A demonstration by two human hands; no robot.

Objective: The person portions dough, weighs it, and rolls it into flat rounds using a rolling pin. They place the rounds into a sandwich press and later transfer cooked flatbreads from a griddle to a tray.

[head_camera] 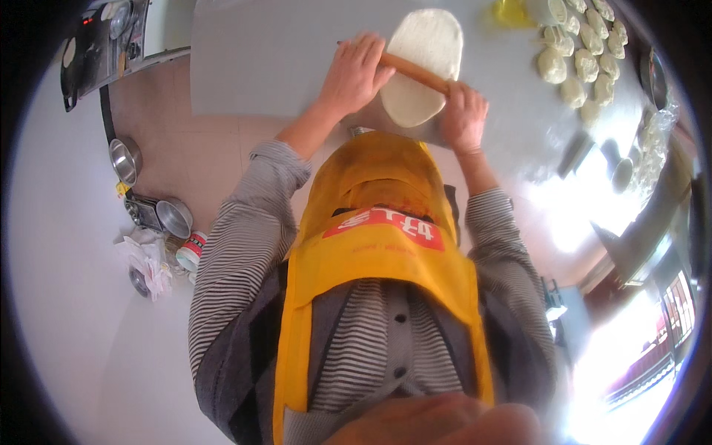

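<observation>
A wooden rolling pin (pixel 417 73) lies slantwise across a flattened oval sheet of dough (pixel 425 41) on the grey worktop (pixel 267 61). My left hand (pixel 356 72) rests on the pin's left end with the fingers extended; the thin tip of the pin shows beyond them. My right hand (pixel 466 114) is closed around the pin's other end, beside the right edge of the dough. The sheet reaches from above the pin to near the worktop's front edge.
Several dough pieces (pixel 587 65) lie at the right, near a container of yellow liquid (pixel 510 12). A dark pan (pixel 653 78) is beyond them. A griddle (pixel 92 61) stands at the upper left. Metal bowls (pixel 125 161) and a tub (pixel 191 251) are by the left wall.
</observation>
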